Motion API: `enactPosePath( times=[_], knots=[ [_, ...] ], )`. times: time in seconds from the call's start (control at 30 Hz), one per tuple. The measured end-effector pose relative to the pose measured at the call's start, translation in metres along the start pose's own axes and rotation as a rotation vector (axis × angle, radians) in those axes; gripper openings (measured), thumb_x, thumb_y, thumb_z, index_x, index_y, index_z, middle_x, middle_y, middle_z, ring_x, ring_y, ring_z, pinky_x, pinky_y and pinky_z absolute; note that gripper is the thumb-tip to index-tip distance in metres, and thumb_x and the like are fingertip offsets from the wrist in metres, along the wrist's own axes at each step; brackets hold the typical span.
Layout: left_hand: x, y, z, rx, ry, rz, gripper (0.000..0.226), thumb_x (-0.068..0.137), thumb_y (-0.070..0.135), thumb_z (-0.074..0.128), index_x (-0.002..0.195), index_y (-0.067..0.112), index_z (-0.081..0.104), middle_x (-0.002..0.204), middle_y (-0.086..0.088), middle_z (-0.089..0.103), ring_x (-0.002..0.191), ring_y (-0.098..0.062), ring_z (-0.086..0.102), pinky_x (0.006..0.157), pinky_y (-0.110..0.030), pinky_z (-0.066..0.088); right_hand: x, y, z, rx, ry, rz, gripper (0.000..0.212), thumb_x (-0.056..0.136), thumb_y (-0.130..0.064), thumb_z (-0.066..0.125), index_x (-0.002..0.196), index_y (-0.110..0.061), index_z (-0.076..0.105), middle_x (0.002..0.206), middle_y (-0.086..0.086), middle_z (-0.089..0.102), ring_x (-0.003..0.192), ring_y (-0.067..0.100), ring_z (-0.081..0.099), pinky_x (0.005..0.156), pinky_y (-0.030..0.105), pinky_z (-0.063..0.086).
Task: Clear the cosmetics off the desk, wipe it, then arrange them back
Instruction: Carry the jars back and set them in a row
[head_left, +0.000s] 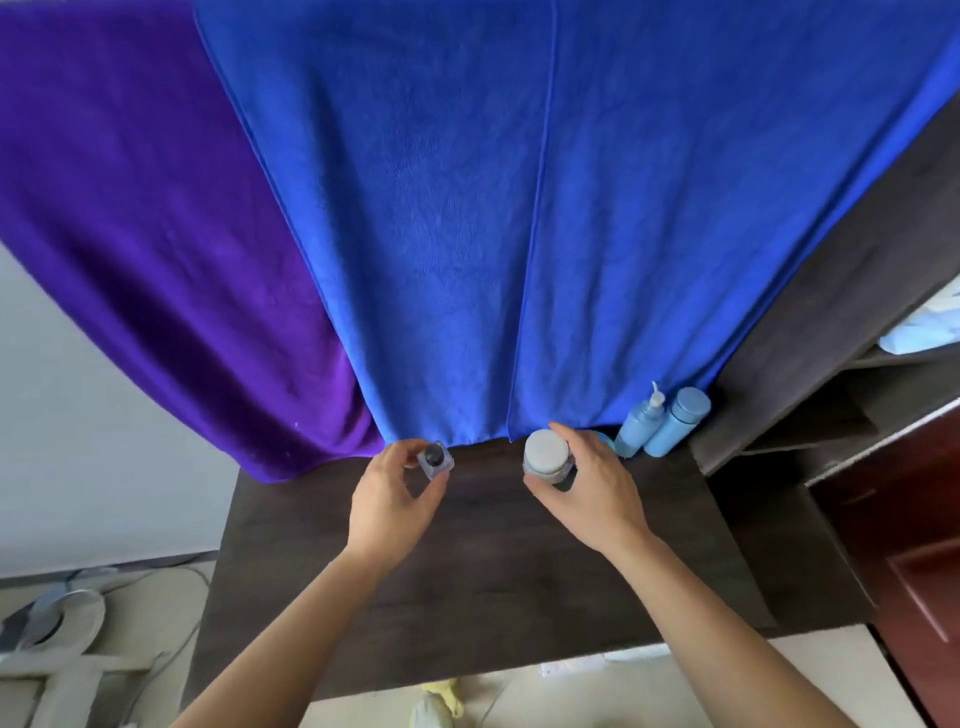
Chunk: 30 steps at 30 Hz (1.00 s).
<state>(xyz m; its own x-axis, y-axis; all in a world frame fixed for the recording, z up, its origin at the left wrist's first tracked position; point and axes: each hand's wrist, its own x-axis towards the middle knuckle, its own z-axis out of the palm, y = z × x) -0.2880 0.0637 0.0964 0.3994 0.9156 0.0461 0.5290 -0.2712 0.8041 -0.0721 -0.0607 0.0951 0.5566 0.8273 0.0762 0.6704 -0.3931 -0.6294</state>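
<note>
Two hands are busy, and each one holds one thing. The left hand's fingers (404, 450) and thumb are curled and pinch a small clear bottle (435, 461) with a dark cap. The fingers are on its far side and the thumb is on its near side. The left hand (395, 501) is near the back edge of the desk.

The right hand's fingers (565, 435) curl round a round jar (544, 453) with a pale grey lid. The thumb presses on the side nearest the person. The right hand (589, 491) is to the right of the left one, with bare wood between them. I cannot tell if the bottle and the jar stand on the desk or are lifted just above it.

Both things are at the back of the dark wood desk (467, 582). Just behind the right hand, a bit of a light blue thing (605, 440) peeks out. Too little of it shows to say what it is. Next to it, a blue pump bottle (641, 427) and a blue capped bottle (676, 422) stand side by side in the back right corner.

A big blue towel (467, 208) hangs behind the desk, and its bottom edge reaches the desk top. A purple towel (130, 234) hangs to the left of it. On the right is a dark shelf (831, 312) with a white cloth (927, 327) on it. Down on the floor at the left lies a pale slipper (57, 623).
</note>
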Motion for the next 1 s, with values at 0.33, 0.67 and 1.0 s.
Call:
enactPosePath(
  times=[0.33,0.67,1.0],
  knots=[
    [0.043,-0.078,0.083,0.122,-0.216,-0.102,0.031,0.085,0.028,0.074,0.113,0.023,0.064,0.106,0.010,0.065,0.104,-0.019,0.057,0.090,-0.032,0.045,0.043,0.041,0.098,-0.113,-0.263,0.094,0.068,0.082,-0.038,0.074,0.143,-0.025,0.045,0.136,0.001,0.055,0.122,0.025,0.056,0.086,0.042,0.053],
    [0.063,-0.121,0.137,0.240,-0.267,-0.196,0.040,0.088,0.035,0.071,0.127,0.034,0.061,0.106,0.002,0.049,0.104,-0.027,0.042,0.094,-0.033,0.040,0.057,0.066,0.154,-0.052,-0.304,0.144,0.069,0.087,-0.017,0.072,0.148,-0.012,0.041,0.141,0.011,0.053,0.125,0.031,0.055,0.092,0.043,0.051],
    [0.043,-0.079,0.089,0.414,-0.186,0.028,0.057,0.093,0.036,0.065,0.146,0.026,0.047,0.143,-0.012,0.045,0.129,-0.036,0.042,0.100,-0.051,0.042,0.044,0.048,0.106,-0.092,-0.300,0.054,0.074,0.093,-0.026,0.066,0.157,-0.020,0.029,0.156,0.003,0.039,0.112,0.030,0.066,0.079,0.045,0.058]
  ],
)
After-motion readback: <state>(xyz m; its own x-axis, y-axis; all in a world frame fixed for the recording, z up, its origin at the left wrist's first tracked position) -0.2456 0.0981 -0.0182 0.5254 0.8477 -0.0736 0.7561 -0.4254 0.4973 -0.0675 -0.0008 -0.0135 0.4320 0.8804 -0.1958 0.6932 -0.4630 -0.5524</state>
